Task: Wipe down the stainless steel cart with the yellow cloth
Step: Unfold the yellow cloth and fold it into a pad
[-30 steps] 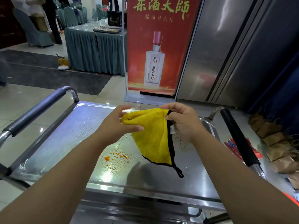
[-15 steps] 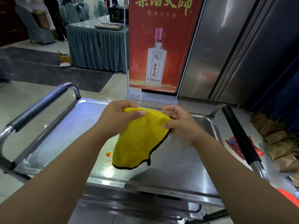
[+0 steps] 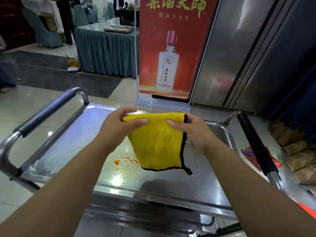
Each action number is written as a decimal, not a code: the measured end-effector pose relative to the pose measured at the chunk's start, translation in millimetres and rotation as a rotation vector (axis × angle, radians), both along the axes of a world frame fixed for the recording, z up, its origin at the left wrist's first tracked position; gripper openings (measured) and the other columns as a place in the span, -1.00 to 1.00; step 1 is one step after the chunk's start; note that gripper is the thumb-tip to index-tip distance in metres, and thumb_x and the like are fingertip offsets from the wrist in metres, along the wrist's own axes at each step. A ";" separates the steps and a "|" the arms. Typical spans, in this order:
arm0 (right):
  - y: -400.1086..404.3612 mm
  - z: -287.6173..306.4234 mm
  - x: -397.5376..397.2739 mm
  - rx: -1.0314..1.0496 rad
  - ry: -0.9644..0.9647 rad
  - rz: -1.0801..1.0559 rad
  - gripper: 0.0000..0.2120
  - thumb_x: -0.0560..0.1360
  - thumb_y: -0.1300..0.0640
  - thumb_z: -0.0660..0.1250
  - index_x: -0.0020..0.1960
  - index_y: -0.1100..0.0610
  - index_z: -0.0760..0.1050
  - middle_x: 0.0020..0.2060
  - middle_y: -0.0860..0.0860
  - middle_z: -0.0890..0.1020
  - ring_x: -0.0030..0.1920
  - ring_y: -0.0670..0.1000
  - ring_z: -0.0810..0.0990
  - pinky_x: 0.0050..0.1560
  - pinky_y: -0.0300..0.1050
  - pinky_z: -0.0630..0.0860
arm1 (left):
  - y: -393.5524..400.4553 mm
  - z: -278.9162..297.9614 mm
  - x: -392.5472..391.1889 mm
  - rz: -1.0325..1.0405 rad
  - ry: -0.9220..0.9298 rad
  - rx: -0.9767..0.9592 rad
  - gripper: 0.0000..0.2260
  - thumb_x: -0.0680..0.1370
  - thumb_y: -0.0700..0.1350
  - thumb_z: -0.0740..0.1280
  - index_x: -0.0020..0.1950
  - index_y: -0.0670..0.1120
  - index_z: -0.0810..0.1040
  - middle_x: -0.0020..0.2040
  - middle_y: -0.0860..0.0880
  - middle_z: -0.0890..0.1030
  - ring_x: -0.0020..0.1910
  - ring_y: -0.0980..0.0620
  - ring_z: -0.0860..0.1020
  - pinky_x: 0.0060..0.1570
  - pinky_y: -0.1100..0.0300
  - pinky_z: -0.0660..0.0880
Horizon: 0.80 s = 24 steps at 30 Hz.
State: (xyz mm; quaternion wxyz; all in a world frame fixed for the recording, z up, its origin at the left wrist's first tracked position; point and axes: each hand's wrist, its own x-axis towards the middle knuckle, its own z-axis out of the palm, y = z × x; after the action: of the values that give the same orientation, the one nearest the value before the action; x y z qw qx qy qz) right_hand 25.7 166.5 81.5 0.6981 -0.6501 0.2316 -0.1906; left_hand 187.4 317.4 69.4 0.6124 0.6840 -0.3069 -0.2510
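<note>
Steel cart (image 3: 71, 144): top tray wet, orange sauce spots (image 3: 125, 161) near centre, handles L & R. Yellow cloth (image 3: 157, 142), black-edged, held above tray, hanging down between both hands, lower hem w/ loop just over tray. Left hand (image 3: 118, 127) pinches top left corner; right hand (image 3: 191, 130) pinches top right edge, thumb on front.

One cloth (image 3: 158, 142) (yellow), one cart (image 3: 71, 137)
</note>
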 end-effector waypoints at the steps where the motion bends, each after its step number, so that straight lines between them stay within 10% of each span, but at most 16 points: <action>1: 2.1 0.8 0.2 0.025 -0.016 -0.007 -0.83 0.40 0.20 0.44 -0.02 0.13 0.60 -0.10 0.03 0.71 -0.06 0.06 0.69 -0.05 -0.07 0.63 | 1.3 -3.5 -0.2 -0.012 0.049 -0.014 -0.32 0.08 0.21 0.53 0.16 0.06 0.52 0.09 -0.03 0.56 0.05 -0.07 0.57 0.02 0.00 0.56; 16: -10.6 -14.7 -29.6 0.039 0.151 -0.080 -0.84 0.54 -0.21 0.16 0.05 -0.17 0.35 0.04 -0.05 0.59 -0.02 0.08 0.63 -0.06 0.19 0.60 | -0.6 -13.9 -48.8 -0.085 0.108 0.117 -0.77 0.47 0.06 0.34 0.09 0.09 0.44 -0.02 -0.01 0.63 -0.10 -0.04 0.64 -0.14 -0.01 0.60; 21: -14.7 -22.1 -46.3 -0.009 0.345 -0.141 -0.45 0.46 -0.20 0.32 0.30 -0.07 0.13 0.15 0.12 0.53 0.00 0.16 0.61 -0.26 0.02 0.64 | -8.8 -12.2 -63.6 0.054 0.041 0.199 -0.80 0.50 0.10 0.33 0.04 0.07 0.44 -0.03 -0.01 0.57 -0.11 -0.02 0.57 -0.23 0.13 0.49; 24: -18.6 -23.2 -54.3 0.057 0.303 -0.157 -0.15 0.32 0.05 0.55 0.38 -0.14 0.06 0.15 0.05 0.40 0.14 0.22 0.55 -0.05 0.12 0.62 | -10.7 -14.6 -68.9 0.164 0.046 0.248 -0.67 0.48 0.12 0.36 0.16 0.02 0.41 0.06 -0.07 0.53 -0.03 -0.08 0.54 -0.18 0.10 0.47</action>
State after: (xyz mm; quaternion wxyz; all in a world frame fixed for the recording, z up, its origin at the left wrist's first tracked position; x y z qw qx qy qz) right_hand -28.6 147.9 58.2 0.6562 -0.6315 0.3895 -0.1375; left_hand 118.6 306.7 54.8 0.5485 0.7711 -0.2028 -0.2518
